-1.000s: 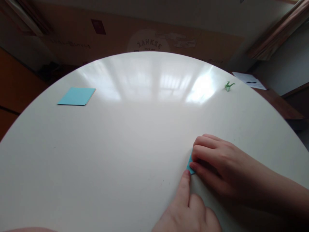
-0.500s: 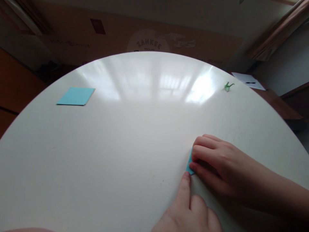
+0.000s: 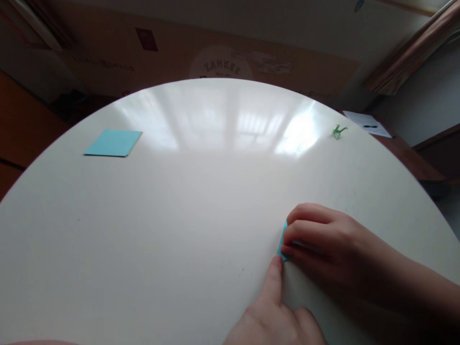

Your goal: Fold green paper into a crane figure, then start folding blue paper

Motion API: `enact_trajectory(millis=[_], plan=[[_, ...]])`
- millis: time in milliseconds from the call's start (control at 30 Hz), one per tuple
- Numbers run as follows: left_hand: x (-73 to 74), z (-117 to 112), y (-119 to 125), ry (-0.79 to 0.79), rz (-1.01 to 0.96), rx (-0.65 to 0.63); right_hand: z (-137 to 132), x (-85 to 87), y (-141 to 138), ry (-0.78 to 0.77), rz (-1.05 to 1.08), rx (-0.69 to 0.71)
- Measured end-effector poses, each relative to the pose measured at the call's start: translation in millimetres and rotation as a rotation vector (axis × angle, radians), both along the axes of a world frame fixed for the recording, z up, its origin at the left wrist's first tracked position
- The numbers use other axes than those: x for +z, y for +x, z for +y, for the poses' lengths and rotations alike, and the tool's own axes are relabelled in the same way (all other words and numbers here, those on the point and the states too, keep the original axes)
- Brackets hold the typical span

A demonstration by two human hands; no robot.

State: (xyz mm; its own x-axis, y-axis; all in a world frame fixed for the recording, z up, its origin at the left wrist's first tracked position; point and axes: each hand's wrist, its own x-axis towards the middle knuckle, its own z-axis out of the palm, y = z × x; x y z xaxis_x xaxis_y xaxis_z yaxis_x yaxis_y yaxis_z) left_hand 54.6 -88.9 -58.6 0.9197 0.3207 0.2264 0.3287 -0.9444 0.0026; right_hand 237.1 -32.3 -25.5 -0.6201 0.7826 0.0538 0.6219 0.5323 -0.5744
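A small folded blue paper [image 3: 282, 244] lies on the round white table [image 3: 187, 206] at the near right, mostly hidden; only its left edge shows. My right hand [image 3: 323, 244] comes in from the right, its fingers curled over the paper and pressing it down. Reaching up from the bottom edge, my left hand [image 3: 275, 311] points its index finger so the tip touches the paper's near corner. Its other fingers are curled in.
A stack of square blue paper [image 3: 113, 143] lies at the far left of the table. A small green folded paper figure [image 3: 338, 131] stands at the far right rim. A white sheet with a pen [image 3: 366, 124] lies on a dark surface beyond.
My right hand's fingers have curled a little tighter over the blue paper. The left hand has slid slightly toward me, its fingertip still at the paper's corner.
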Motion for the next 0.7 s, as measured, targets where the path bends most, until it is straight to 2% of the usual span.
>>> enact_trajectory(millis=[333,700], plan=[[2.0,-0.2,0.6,-0.013,-0.033,0.022,-3.7,10.8,5.6,0.105,-0.083,0.07],[2.2,0.8,-1.5,-0.046,-0.061,0.008,0.7,13.6,9.9,0.018,-0.063,0.097]])
